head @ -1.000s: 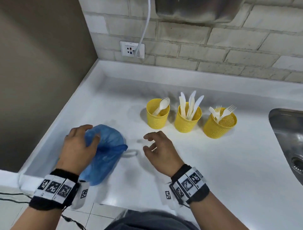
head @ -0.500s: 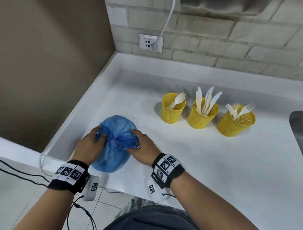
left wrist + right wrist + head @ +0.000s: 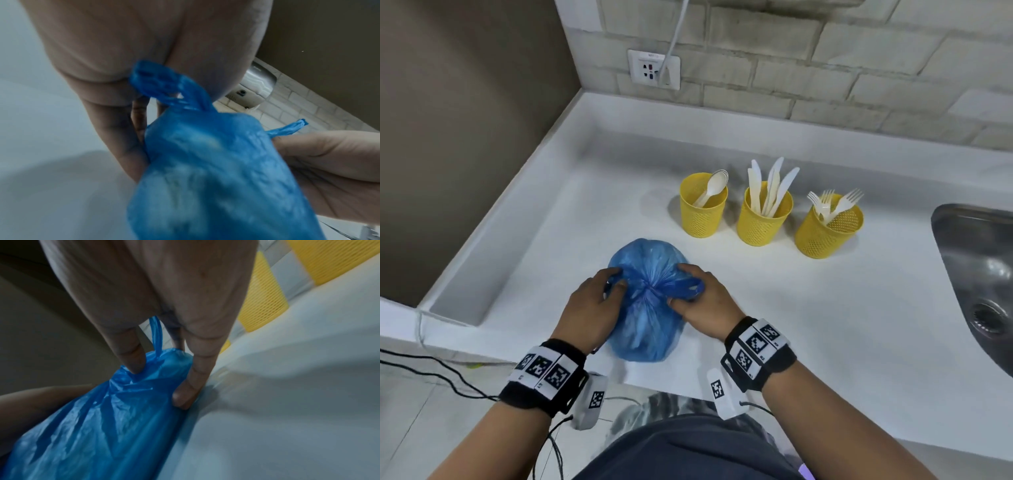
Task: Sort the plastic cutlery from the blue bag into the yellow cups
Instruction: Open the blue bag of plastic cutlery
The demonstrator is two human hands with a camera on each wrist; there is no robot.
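A blue plastic bag (image 3: 647, 308) lies knotted on the white counter (image 3: 825, 325) near its front edge. My left hand (image 3: 599, 301) grips the bag's left side by the knot, and my right hand (image 3: 702, 301) pinches the right side with a handle loop (image 3: 693, 287) by its fingers. The bag (image 3: 216, 170) fills the left wrist view; the right wrist view shows fingers on the bag (image 3: 102, 418). Behind stand three yellow mesh cups: the left cup (image 3: 703, 219) with spoons, the middle cup (image 3: 762, 222) with knives, the right cup (image 3: 825, 233) with forks.
A steel sink (image 3: 983, 284) is sunk into the counter at the right. A brick wall with a socket (image 3: 654, 70) and a white cable runs along the back. A brown wall closes the left side. Black cables hang below the counter's front left.
My right hand has come onto the bag, so both hands now hold it around the knot. The bag has gone from flattened to bunched up. The head view has shifted.
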